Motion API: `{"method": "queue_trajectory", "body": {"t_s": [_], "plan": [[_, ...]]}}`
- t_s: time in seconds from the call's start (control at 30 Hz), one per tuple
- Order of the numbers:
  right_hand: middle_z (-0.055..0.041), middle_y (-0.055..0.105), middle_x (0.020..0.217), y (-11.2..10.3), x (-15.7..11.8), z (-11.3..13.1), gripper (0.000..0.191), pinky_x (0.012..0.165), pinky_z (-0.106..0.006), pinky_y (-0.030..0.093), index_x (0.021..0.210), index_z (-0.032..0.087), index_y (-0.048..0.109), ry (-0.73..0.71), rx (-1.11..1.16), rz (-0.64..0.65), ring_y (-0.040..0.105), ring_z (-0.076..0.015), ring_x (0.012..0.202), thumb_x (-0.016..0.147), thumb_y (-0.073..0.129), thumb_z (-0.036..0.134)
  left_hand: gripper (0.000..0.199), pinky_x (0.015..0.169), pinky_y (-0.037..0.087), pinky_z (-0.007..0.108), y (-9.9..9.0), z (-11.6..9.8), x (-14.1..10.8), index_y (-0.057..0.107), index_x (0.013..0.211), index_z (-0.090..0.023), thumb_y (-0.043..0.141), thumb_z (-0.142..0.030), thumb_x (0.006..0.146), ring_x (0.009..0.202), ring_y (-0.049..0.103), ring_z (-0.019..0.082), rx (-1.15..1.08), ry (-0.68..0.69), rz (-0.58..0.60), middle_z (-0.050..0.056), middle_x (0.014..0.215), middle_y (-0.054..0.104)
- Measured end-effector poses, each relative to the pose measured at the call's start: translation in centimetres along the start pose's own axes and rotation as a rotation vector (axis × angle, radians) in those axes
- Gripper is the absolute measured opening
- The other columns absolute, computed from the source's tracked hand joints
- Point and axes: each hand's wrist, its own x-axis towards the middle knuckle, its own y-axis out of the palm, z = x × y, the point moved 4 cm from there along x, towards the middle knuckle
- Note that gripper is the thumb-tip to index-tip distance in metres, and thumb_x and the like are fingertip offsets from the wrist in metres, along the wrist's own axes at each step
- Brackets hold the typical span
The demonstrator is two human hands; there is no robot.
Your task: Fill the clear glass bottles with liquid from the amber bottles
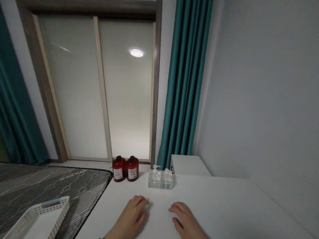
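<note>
My left hand (131,218) rests on the white table (224,204), its fingers loosely curved and apart from the thumb, with nothing in it. Across from it my right hand (185,223) lies on the same surface, thumb spread from the fingers, also holding nothing. Beyond the hands stands a clear divided holder (160,184) with small clear pump bottles (155,173) in it. To its left, two dark red bottles (119,168) with black caps and white labels stand side by side near the table's far left edge.
Left of the table, a white perforated basket (60,214) sits on a grey patterned mattress (13,182). A white cabinet (190,164) stands behind the table. Farther back are teal curtains (185,81) and a frosted sliding door (128,102). A wall (272,98) borders the right side.
</note>
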Motion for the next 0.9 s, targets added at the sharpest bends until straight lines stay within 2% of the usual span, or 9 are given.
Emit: {"method": "queue_trajectory", "body": {"t_s": [0.13, 0.23, 0.4, 0.5, 0.57, 0.67, 0.8, 0.87, 0.9], "plan": [[-0.0100, 0.062, 0.132, 0.3, -0.4, -0.1, 0.038, 0.112, -0.041, 0.040, 0.119, 0.022, 0.068, 0.010, -0.021, 0.016, 0.053, -0.0255, 0.127, 0.087, 0.048, 0.012, 0.036, 0.098, 0.048, 0.048, 1.2, 0.9, -0.4, 0.063, 0.120, -0.025, 0.055, -0.013, 0.087, 0.111, 0.059, 0.029, -0.045, -0.057, -0.013, 0.009, 0.119, 0.065], [-0.0105, 0.062, 0.132, 0.4, -0.4, -0.3, 0.038, 0.112, -0.042, 0.040, 0.119, 0.022, 0.068, 0.020, -0.037, 0.015, 0.054, -0.0255, 0.127, 0.088, 0.048, 0.013, 0.047, 0.106, 0.044, 0.048, 1.5, 1.9, 0.7, 0.054, 0.133, -0.022, 0.056, -0.016, 0.086, 0.119, 0.056, 0.029, -0.170, -0.109, -0.096, 0.012, 0.127, 0.061], [-0.0104, 0.063, 0.129, 0.7, -0.5, -0.5, 0.036, 0.112, -0.044, 0.041, 0.117, 0.023, 0.068, 0.030, -0.005, -0.012, 0.055, -0.0271, 0.126, 0.087, 0.050, 0.014, 0.068, 0.118, 0.031, 0.053, 0.2, 3.8, 7.0, 0.037, 0.147, -0.015, 0.061, -0.034, 0.086, 0.139, 0.041, 0.035, -0.326, -0.236, -0.229, 0.018, 0.145, 0.047], [-0.0100, 0.065, 0.125, 0.7, -0.4, -1.2, 0.035, 0.110, -0.044, 0.043, 0.118, 0.023, 0.065, 0.068, 0.101, -0.102, 0.057, -0.0264, 0.123, 0.088, 0.049, 0.017, 0.070, 0.120, 0.024, 0.055, 0.1, 4.4, 11.0, 0.044, 0.141, -0.010, 0.065, -0.043, 0.084, 0.143, 0.034, 0.039, -0.335, -0.251, -0.236, 0.021, 0.148, 0.043], [-0.0110, 0.065, 0.119, 0.5, 0.3, -2.3, 0.034, 0.105, -0.044, 0.047, 0.119, 0.022, 0.061, 0.144, 0.205, -0.213, 0.060, -0.0264, 0.117, 0.088, 0.049, 0.021, 0.061, 0.118, 0.028, 0.055, 0.6, 4.6, 12.6, 0.053, 0.132, -0.012, 0.066, -0.045, 0.083, 0.138, 0.042, 0.040, -0.355, -0.251, -0.221, 0.020, 0.141, 0.051], [-0.0145, 0.062, 0.120, 0.3, 2.5, -4.6, 0.039, 0.095, -0.045, 0.053, 0.124, 0.019, 0.053, 0.245, 0.319, -0.336, 0.062, -0.0289, 0.115, 0.087, 0.050, 0.031, 0.051, 0.113, 0.037, 0.051, 1.6, 4.9, 13.4, 0.058, 0.125, -0.013, 0.065, -0.044, 0.086, 0.127, 0.054, 0.036, -0.396, -0.244, -0.213, 0.018, 0.130, 0.060], [-0.0148, 0.039, 0.153, -0.1, 7.7, -7.0, 0.078, 0.102, -0.047, 0.049, 0.145, 0.023, 0.034, 0.217, 0.359, -0.326, 0.040, -0.0310, 0.140, 0.075, 0.066, 0.039, 0.048, 0.111, 0.040, 0.046, 2.1, 5.2, 13.1, 0.058, 0.127, -0.013, 0.064, -0.042, 0.089, 0.125, 0.057, 0.032, -0.448, -0.234, -0.225, 0.017, 0.131, 0.061], [-0.0166, 0.037, 0.155, -0.2, 10.1, -7.7, 0.092, 0.104, -0.049, 0.046, 0.147, 0.022, 0.031, 0.199, 0.386, -0.293, 0.036, -0.0331, 0.143, 0.068, 0.074, 0.039, 0.048, 0.111, 0.041, 0.045, 2.1, 5.4, 13.0, 0.058, 0.127, -0.013, 0.065, -0.041, 0.088, 0.125, 0.058, 0.032, -0.468, -0.228, -0.226, 0.018, 0.131, 0.062], [-0.0171, 0.042, 0.151, -0.2, 11.1, -7.9, 0.094, 0.106, -0.050, 0.044, 0.147, 0.020, 0.032, 0.185, 0.401, -0.274, 0.040, -0.0330, 0.141, 0.066, 0.077, 0.039, 0.049, 0.110, 0.041, 0.045, 2.1, 5.4, 12.9, 0.058, 0.127, -0.012, 0.066, -0.041, 0.088, 0.124, 0.058, 0.032, -0.475, -0.224, -0.226, 0.018, 0.130, 0.062]]}}
